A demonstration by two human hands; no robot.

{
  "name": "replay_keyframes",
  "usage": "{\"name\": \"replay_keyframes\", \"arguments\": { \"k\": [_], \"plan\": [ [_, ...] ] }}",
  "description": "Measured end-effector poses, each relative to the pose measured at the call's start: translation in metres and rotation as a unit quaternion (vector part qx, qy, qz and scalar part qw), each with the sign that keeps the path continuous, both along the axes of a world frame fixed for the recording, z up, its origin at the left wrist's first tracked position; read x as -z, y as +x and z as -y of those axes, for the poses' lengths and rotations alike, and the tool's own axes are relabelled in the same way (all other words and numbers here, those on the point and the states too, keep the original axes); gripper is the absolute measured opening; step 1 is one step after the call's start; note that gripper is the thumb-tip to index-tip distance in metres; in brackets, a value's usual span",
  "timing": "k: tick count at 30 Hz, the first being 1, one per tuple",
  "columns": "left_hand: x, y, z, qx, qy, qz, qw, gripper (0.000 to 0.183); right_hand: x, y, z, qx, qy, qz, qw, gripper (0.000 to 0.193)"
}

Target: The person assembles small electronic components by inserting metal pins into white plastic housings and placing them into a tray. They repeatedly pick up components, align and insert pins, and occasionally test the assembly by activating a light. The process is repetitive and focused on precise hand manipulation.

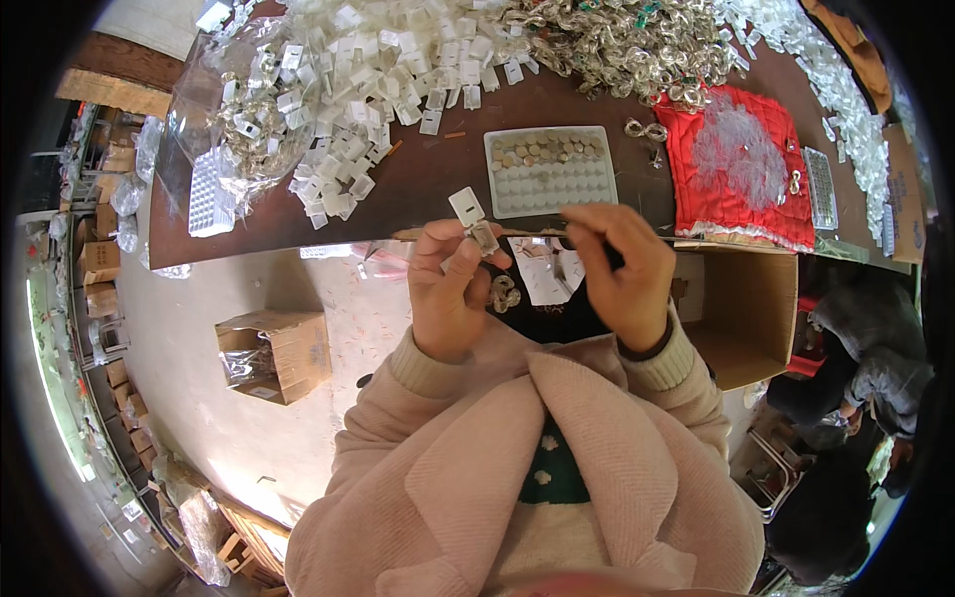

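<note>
Pinching an open white case (466, 206) at the near edge of the tabletop (423, 179) is the left hand (445, 298). The case, long axis running away and leftward, lies left of the right hand (634, 277), which sits nearer the tray (512, 206); whether it grips anything, I cannot tell.

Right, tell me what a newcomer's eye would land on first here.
Probably the bright red cloth on the right of the dark table, with a pale tangle lying on it. Next, the big heap of whitish plastic pieces along the far side, left of a shiny heap. Then the small white plastic piece in the left hand, at the near edge.
</note>
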State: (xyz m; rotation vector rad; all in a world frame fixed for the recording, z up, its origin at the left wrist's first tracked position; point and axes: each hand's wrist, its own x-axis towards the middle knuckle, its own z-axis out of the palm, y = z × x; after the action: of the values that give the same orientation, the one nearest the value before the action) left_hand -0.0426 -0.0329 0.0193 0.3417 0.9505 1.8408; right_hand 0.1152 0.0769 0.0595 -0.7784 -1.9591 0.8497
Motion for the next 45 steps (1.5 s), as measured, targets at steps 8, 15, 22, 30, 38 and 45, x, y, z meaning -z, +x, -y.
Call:
{"name": "replay_keyframes", "arguments": {
  "k": [8,15,22,30,38,45],
  "plan": [
    [0.015,-0.005,-0.004,0.013,0.007,0.059,0.998,0.011,0.037,-0.032,-0.031,0.067,0.112,0.124,0.984,0.017],
    [0.017,-0.011,-0.005,0.014,0.020,0.067,0.997,0.012,0.033,-0.041,-0.038,0.034,0.086,0.166,0.982,0.024],
    [0.017,-0.019,-0.009,0.037,0.039,0.115,0.992,0.016,0.037,-0.050,-0.047,-0.001,0.158,0.197,0.968,0.021],
    [0.013,-0.015,-0.012,0.012,0.036,0.084,0.996,0.016,0.008,-0.045,-0.026,-0.067,0.082,0.049,0.993,0.021],
    [0.002,-0.003,-0.009,-0.025,0.040,-0.021,0.999,0.019,-0.007,-0.040,-0.001,-0.112,0.159,0.031,0.980,0.031],
    [-0.001,-0.003,-0.007,0.004,0.035,0.028,0.999,0.019,-0.010,-0.039,0.008,-0.068,0.174,0.036,0.982,0.034]
  ]
}}
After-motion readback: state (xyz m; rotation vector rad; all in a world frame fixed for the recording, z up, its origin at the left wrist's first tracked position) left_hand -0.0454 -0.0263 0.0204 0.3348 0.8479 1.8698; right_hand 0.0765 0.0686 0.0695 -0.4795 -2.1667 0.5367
